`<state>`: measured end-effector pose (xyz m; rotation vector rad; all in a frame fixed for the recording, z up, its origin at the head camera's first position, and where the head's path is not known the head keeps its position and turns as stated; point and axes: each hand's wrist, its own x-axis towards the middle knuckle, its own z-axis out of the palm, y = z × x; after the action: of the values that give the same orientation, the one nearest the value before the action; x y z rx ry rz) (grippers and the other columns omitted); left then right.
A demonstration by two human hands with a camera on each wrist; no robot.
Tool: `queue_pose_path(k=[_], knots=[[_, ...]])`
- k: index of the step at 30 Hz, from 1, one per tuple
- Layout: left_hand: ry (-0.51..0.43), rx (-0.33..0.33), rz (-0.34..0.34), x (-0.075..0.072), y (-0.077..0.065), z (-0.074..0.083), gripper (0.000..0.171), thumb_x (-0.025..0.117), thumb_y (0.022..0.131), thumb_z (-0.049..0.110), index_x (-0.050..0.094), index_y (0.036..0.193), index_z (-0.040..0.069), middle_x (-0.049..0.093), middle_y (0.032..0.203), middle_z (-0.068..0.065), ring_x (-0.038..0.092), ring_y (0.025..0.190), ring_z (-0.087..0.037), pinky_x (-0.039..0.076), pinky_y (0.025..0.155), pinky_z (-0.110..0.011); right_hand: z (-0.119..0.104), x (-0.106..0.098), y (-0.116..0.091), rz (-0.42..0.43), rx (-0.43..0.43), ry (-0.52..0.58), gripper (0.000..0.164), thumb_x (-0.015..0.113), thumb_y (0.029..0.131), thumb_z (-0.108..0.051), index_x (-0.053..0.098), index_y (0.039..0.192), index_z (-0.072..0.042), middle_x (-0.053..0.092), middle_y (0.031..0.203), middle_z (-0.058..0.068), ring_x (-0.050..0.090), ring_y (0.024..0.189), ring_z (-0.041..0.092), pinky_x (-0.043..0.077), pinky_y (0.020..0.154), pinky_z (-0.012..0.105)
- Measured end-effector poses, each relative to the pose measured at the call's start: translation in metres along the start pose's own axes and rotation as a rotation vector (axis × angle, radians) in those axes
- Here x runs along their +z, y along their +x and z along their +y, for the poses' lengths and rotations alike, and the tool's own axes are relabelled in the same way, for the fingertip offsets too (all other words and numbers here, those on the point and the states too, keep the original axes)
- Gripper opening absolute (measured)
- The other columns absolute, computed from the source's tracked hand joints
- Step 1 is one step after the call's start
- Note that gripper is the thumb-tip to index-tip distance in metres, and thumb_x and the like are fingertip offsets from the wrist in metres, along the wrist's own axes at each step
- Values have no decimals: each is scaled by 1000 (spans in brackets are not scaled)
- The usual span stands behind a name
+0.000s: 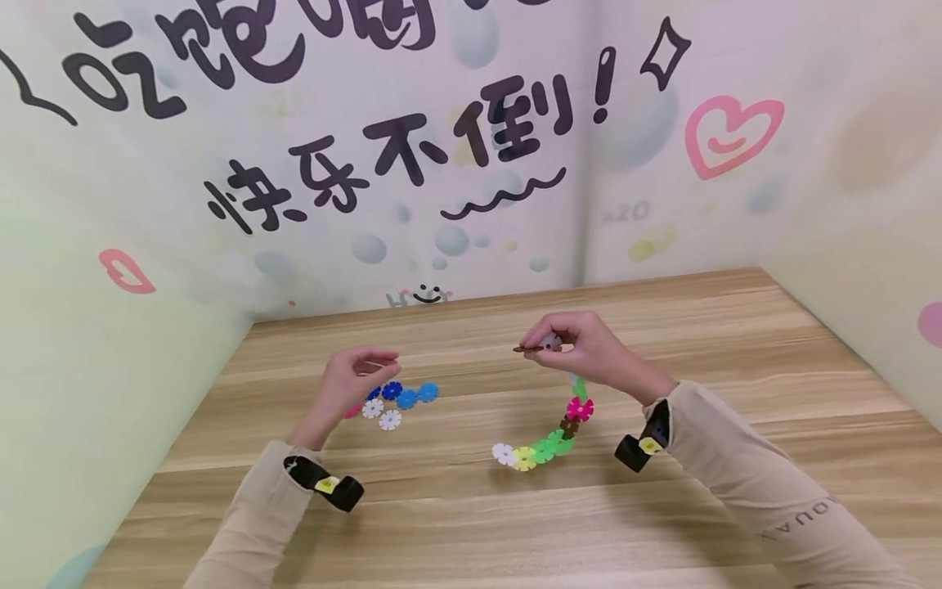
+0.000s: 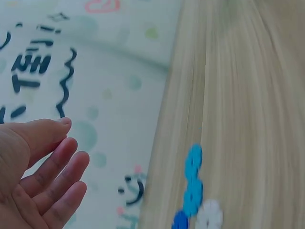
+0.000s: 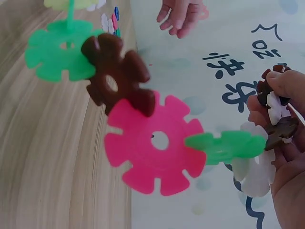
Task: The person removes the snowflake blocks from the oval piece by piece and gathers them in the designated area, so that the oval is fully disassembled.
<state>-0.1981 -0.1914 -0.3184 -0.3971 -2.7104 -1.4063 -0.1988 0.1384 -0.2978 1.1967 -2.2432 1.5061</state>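
My right hand (image 1: pixel 589 348) pinches the upper end of a chain of interlocking flower-shaped plastic discs (image 1: pixel 545 450), near brown and white ones. The chain curves down through green, pink, brown, green and yellow discs to a white one over the table. In the right wrist view, a pink disc (image 3: pixel 138 155) hangs large between a brown disc (image 3: pixel 131 78) and a green disc (image 3: pixel 228 145) set crosswise. Nothing is in my left hand (image 1: pixel 346 384), raised with fingers loosely bent. Near it are dark blue, light blue (image 1: pixel 428 393), white (image 1: pixel 390 420) and pink discs.
The wood-grain table (image 1: pixel 456 523) meets a printed white sheet (image 1: pixel 515 237) with black lettering along its back edge. Pale sheets also stand at the left and right sides. Each wrist carries a black camera on a strap.
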Motion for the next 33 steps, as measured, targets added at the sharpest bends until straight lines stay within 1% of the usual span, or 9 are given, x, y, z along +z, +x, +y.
queue_pose_path(k=[4, 10, 14, 18, 20, 23, 28, 31, 33], knots=[[-37, 79, -28, 17, 3, 21, 25, 65, 81, 16, 64, 101, 0, 65, 93, -13, 61, 80, -22, 51, 69, -27, 1, 7, 4, -6, -5, 7, 9, 65, 75, 6, 65, 80, -1, 66, 83, 10, 56, 64, 7, 45, 53, 17], [-121, 168, -93, 40, 4, 52, 21, 66, 80, 12, 65, 98, 0, 65, 93, -13, 62, 79, -20, 52, 68, -26, 1, 15, 8, -13, -3, 17, 8, 66, 75, 3, 65, 80, -2, 66, 82, 9, 56, 63, 8, 46, 53, 18], [-177, 238, -127, 53, 5, 66, 20, 66, 79, 9, 65, 97, -1, 64, 93, -15, 62, 80, -19, 52, 68, -26, 2, 19, 9, -22, 1, 27, 7, 66, 76, 3, 64, 80, -3, 66, 82, 9, 56, 63, 10, 46, 52, 19], [-202, 301, -144, 63, 6, 76, 18, 66, 79, 6, 65, 95, -2, 65, 92, -14, 62, 80, -18, 52, 67, -26, 3, 22, 9, -31, -2, 41, 8, 65, 76, 4, 62, 78, -3, 66, 81, 8, 56, 63, 10, 46, 52, 20], [-200, 330, -142, 67, 6, 79, 17, 66, 79, 6, 66, 94, -2, 65, 91, -12, 62, 80, -18, 52, 67, -26, 3, 23, 9, -31, -4, 45, 8, 64, 76, 5, 62, 77, -3, 65, 80, 8, 56, 63, 10, 46, 52, 20], [-195, 354, -131, 71, 7, 80, 14, 66, 79, 6, 67, 92, 0, 65, 90, -11, 62, 80, -18, 52, 65, -24, 3, 24, 9, -31, -10, 51, 9, 64, 76, 6, 62, 77, -3, 65, 80, 8, 55, 62, 9, 46, 51, 20], [-189, 376, -121, 74, 6, 83, 13, 65, 78, 0, 67, 90, -4, 63, 89, -14, 62, 81, -24, 52, 65, -24, 3, 25, 9, -38, -20, 60, 9, 64, 76, 7, 61, 77, -2, 65, 80, 9, 57, 65, 10, 46, 52, 20], [-185, 390, -111, 72, 1, 93, 12, 63, 78, -4, 66, 89, -7, 63, 88, -17, 62, 80, -27, 52, 65, -25, 3, 25, 8, -43, -21, 67, 9, 63, 76, 7, 61, 78, -1, 65, 81, 10, 58, 67, 10, 48, 53, 20], [-183, 400, -93, 70, -3, 100, 11, 63, 78, -5, 66, 88, -9, 62, 87, -18, 61, 79, -28, 53, 66, -27, 2, 25, 8, -43, -17, 64, 9, 64, 76, 7, 61, 79, -1, 65, 81, 10, 58, 68, 10, 49, 55, 21]])
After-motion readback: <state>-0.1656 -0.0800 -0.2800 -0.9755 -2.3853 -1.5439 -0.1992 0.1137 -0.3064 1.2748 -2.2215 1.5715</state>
